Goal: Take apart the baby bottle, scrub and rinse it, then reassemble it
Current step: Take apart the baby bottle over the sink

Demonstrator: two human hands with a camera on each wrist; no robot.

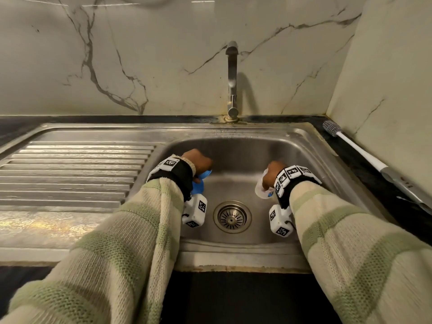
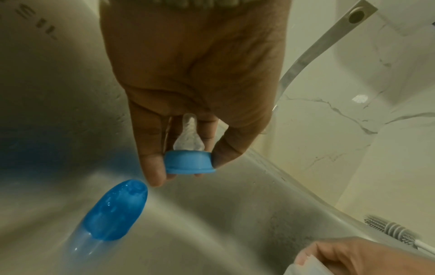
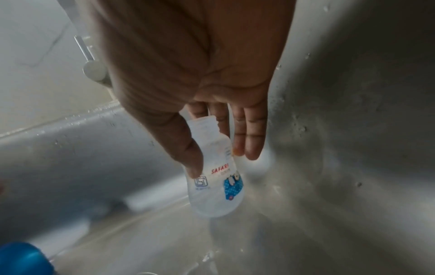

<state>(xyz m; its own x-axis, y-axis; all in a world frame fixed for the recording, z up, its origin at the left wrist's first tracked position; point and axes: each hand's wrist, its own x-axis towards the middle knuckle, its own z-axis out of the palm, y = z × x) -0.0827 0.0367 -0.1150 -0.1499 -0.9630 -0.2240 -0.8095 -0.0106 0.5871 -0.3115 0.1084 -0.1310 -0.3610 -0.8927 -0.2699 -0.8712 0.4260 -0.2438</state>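
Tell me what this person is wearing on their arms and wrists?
Both arms wear loose knitted sleeves, cream with pale green stripes. Each wrist carries a black strap studded with white blocks bearing black-and-white square codes, and a white boxy camera unit hangs beneath. The left hand and right hand are bare.

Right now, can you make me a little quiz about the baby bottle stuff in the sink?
1. True or false: the blue ring with the teat is screwed onto the bottle.
2. Which hand holds the bottle?
3. The brush lies: A) in the sink, B) on the counter beside it.

Key: 1 false, the left hand holds it apart. 2 the right hand. 3 B.
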